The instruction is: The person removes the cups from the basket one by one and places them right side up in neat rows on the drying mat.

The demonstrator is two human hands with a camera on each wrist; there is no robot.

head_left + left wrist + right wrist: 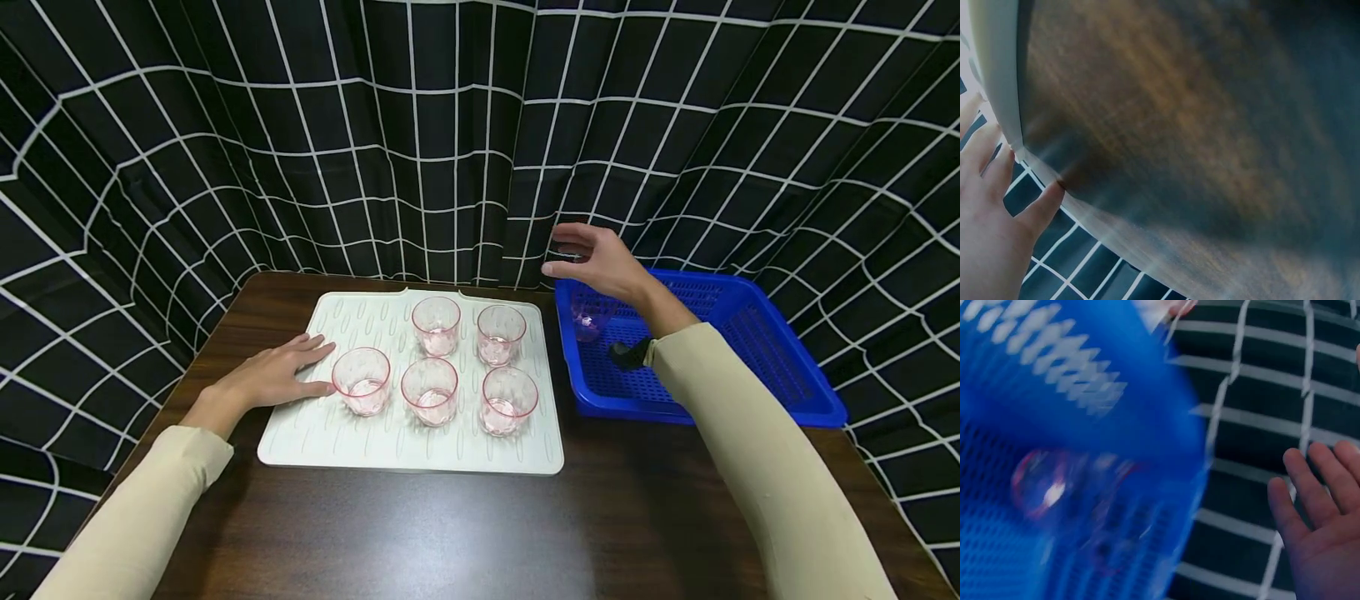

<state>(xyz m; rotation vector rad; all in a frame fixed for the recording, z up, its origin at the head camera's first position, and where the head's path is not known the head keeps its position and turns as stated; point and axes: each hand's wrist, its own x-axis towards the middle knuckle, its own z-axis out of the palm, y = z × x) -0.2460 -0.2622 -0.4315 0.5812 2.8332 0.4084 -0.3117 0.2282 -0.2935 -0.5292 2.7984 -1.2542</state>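
Several clear pink-rimmed glasses stand upright on a white drying mat (300,442). The front-left glass (363,392) is beside the thumb of my left hand (270,375). That hand rests palm down at the mat's left edge, its fingers stretched out; whether the thumb touches the glass I cannot tell. Over the back-left corner of a blue plastic basket (705,410), my right hand (596,258) is raised with loosely bent, parted fingers and nothing in them. Below it, clear glassware (588,321) lies inside the basket, partly hidden by the hand and blurred in the right wrist view.
The mat and basket sit side by side on a dark wooden table (420,533). A black grid-patterned curtain (450,167) encloses the table's back and sides. A black strap-like object (628,356) shows at the right cuff, above the basket.
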